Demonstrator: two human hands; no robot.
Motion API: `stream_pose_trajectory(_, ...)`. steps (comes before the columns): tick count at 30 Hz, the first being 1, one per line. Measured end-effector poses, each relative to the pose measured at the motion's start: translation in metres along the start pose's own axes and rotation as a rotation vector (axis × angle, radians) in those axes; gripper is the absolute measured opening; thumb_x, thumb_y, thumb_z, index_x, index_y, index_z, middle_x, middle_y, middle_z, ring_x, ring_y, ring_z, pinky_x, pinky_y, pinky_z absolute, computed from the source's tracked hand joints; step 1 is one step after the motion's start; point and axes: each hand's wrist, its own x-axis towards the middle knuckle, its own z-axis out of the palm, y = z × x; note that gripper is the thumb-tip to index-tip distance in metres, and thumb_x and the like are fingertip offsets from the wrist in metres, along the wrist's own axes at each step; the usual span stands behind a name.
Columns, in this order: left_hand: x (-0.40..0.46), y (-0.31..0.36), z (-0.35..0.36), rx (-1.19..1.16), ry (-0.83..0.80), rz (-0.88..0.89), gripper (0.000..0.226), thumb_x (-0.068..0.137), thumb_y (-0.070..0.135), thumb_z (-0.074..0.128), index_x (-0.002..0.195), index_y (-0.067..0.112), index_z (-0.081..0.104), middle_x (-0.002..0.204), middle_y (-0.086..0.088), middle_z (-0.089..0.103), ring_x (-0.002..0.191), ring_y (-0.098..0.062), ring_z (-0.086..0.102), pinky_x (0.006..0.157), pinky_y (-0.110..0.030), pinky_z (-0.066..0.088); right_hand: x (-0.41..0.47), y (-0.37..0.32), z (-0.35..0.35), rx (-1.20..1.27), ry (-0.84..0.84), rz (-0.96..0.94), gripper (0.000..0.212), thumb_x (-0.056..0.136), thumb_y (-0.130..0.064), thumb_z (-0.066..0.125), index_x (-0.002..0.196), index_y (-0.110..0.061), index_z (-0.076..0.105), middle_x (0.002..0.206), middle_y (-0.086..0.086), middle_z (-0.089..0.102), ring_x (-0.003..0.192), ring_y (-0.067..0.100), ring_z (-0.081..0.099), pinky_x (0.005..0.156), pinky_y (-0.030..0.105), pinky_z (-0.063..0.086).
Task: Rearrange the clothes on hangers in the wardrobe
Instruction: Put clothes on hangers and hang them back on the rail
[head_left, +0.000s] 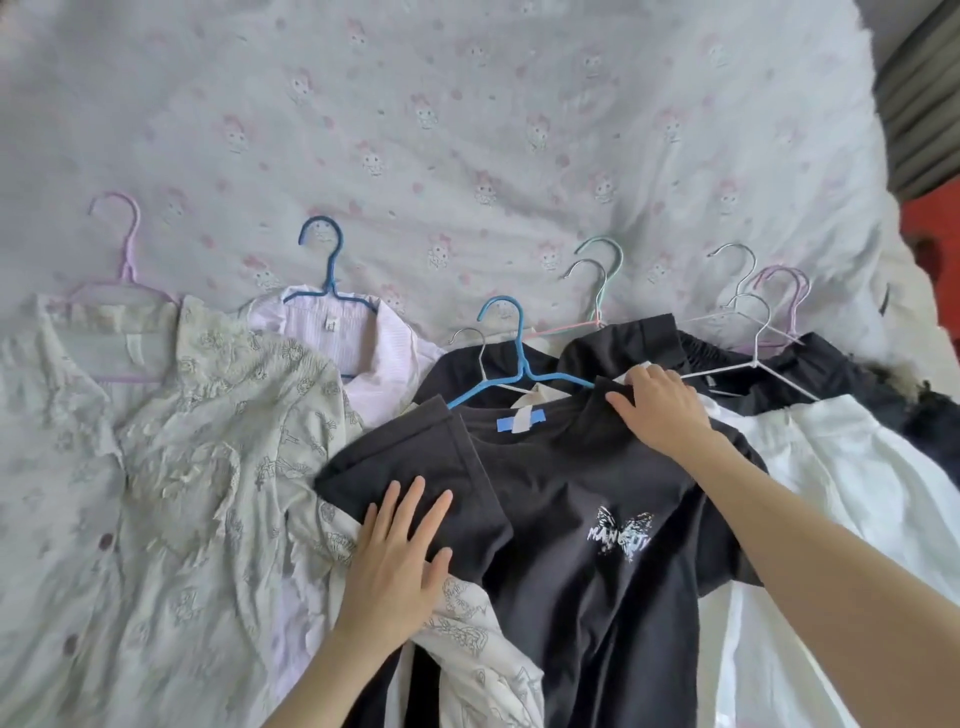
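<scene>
Black butterfly-print T-shirt (597, 519) on blue hanger (511, 358), flat among other hangered clothes on bed.

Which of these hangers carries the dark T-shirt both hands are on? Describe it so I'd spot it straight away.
On the patterned bedsheet, find the row of clothes on hangers and go to the dark T-shirt with the butterfly print in the middle. Its hanger is bright blue, its hook pointing up the bed. The other blue hanger, further left, is darker and holds a pale shirt.

Nine hangers (521, 364), two hands (660, 410)
</scene>
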Motion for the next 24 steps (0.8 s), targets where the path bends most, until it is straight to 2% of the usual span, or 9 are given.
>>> stream_pose_trajectory(4,-0.001,0.001,-0.006,-0.014,-0.066,-0.012,0.056,0.082,0.039,0.036,0.137,0.028,0.038,0.141,-0.007,0.045,0.129,-0.034,0.042,0.100,-0.047,0.033,-0.006,0.004,-0.005,-0.046,-0.109,-0.024,0.044,0.097,-0.043,0.036,0.123,-0.011,0.053,0.126,0.012,0.047,0.121,0.031,0.040,0.097,0.042,0.033)
stream_pose_trajectory(7,-0.001,0.000,-0.008,-0.002,-0.111,-0.008,0.057,0.082,0.040,0.034,0.137,0.029,0.037,0.142,-0.006,0.044,0.129,-0.034,0.043,0.097,-0.048,0.036,-0.022,0.005,-0.004,0.192,0.024,0.023,0.036,0.097,-0.039,0.040,0.105,-0.007,0.057,0.108,0.014,0.060,0.108,0.033,0.051,0.090,0.042,0.034)
stream_pose_trajectory(8,-0.002,0.000,-0.011,-0.014,-0.125,-0.018,0.059,0.082,0.043,0.029,0.139,0.029,0.036,0.145,-0.006,0.039,0.133,-0.034,0.037,0.100,-0.049,0.034,-0.031,0.005,-0.006,0.291,0.096,0.039,0.032,0.096,-0.037,0.044,0.096,-0.007,0.057,0.099,0.014,0.062,0.101,0.034,0.054,0.087,0.042,0.035)
stream_pose_trajectory(10,-0.005,0.003,-0.019,-0.062,-0.130,-0.052,0.069,0.080,0.052,0.013,0.144,0.031,0.027,0.154,-0.002,0.020,0.143,-0.026,0.015,0.111,-0.046,0.017,-0.052,0.005,-0.009,0.399,0.233,0.055,0.028,0.094,-0.034,0.049,0.085,-0.008,0.053,0.087,0.011,0.061,0.092,0.034,0.056,0.082,0.042,0.035)
stream_pose_trajectory(12,-0.008,0.010,-0.034,-0.142,-0.029,-0.069,0.072,0.080,0.053,0.009,0.145,0.027,0.028,0.155,-0.004,0.017,0.143,-0.022,0.008,0.114,-0.043,0.011,-0.077,0.007,-0.019,0.425,0.340,0.112,0.029,0.094,-0.035,0.049,0.087,-0.008,0.056,0.085,0.006,0.061,0.089,0.029,0.055,0.084,0.039,0.030)
stream_pose_trajectory(15,-0.009,0.024,-0.071,-0.203,0.208,-0.020,0.057,0.089,0.039,0.029,0.139,0.015,0.040,0.148,-0.012,0.032,0.138,-0.028,0.027,0.108,-0.045,0.024,-0.119,0.020,-0.037,0.511,0.440,0.188,0.032,0.094,-0.037,0.048,0.082,-0.008,0.056,0.076,0.000,0.056,0.081,0.024,0.053,0.080,0.031,0.022)
stream_pose_trajectory(17,-0.002,0.036,-0.097,-0.202,0.326,0.041,0.054,0.089,0.033,0.034,0.139,0.013,0.040,0.145,-0.016,0.036,0.134,-0.031,0.032,0.106,-0.048,0.029,-0.152,0.034,-0.048,0.548,0.489,0.238,0.031,0.094,-0.037,0.048,0.082,-0.009,0.055,0.077,-0.001,0.055,0.081,0.022,0.051,0.080,0.028,0.019)
stream_pose_trajectory(22,0.013,0.097,-0.149,-0.115,0.354,0.269,0.053,0.091,0.037,0.029,0.139,0.018,0.037,0.142,-0.016,0.042,0.132,-0.040,0.036,0.102,-0.059,0.030,-0.247,0.067,-0.080,0.576,0.662,0.364,0.023,0.091,-0.036,0.052,0.085,-0.014,0.058,0.079,-0.005,0.055,0.078,0.015,0.046,0.090,0.036,0.030)
stream_pose_trajectory(24,0.011,0.129,-0.163,-0.102,0.359,0.362,0.053,0.091,0.039,0.028,0.139,0.018,0.038,0.139,-0.013,0.046,0.131,-0.038,0.039,0.102,-0.059,0.028,-0.285,0.079,-0.098,0.563,0.744,0.388,0.019,0.090,-0.033,0.055,0.084,-0.015,0.057,0.079,-0.006,0.054,0.078,0.015,0.046,0.089,0.039,0.032)
